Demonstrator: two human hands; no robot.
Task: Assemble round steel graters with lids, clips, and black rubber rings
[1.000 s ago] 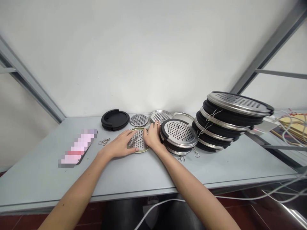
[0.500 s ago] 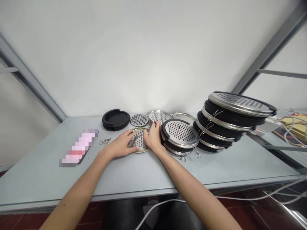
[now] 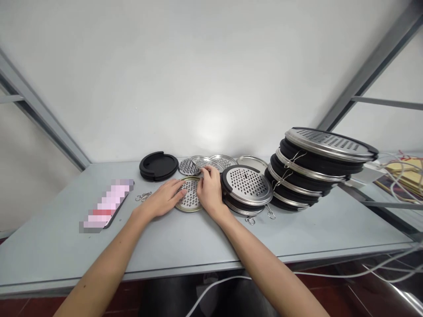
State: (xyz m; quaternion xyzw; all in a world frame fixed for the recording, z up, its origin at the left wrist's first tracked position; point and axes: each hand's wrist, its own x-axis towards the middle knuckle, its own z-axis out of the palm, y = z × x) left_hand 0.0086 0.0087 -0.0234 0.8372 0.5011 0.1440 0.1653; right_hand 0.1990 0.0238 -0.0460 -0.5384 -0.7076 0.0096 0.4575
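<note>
My right hand (image 3: pixel 210 189) pinches the near edge of a round metal grater plate (image 3: pixel 206 163), tilted up off the table. Behind it another grater plate (image 3: pixel 226 161) shows in part. My left hand (image 3: pixel 162 197) lies with fingers outstretched at the left edge of a gold-rimmed grater plate (image 3: pixel 189 197), which is flat on the table; the fingertips touch its rim. A smaller grater disc (image 3: pixel 187 166) sits farther back, partly covered by the raised plate. Just right of my right hand stands a short stack topped by a black-edged grater (image 3: pixel 250 182).
A tall leaning stack of black and silver graters (image 3: pixel 325 143) stands at the right. A black round base (image 3: pixel 158 165), metal clips (image 3: pixel 143 196) and a blurred phone (image 3: pixel 107 207) are to the left. A plain metal ring (image 3: pixel 253 159) lies at the back by the wall.
My right hand has taken hold of a grater plate from the back and raised it, uncovering another beneath. My left hand has shifted slightly left, its thumb drawn in toward the fingers.
</note>
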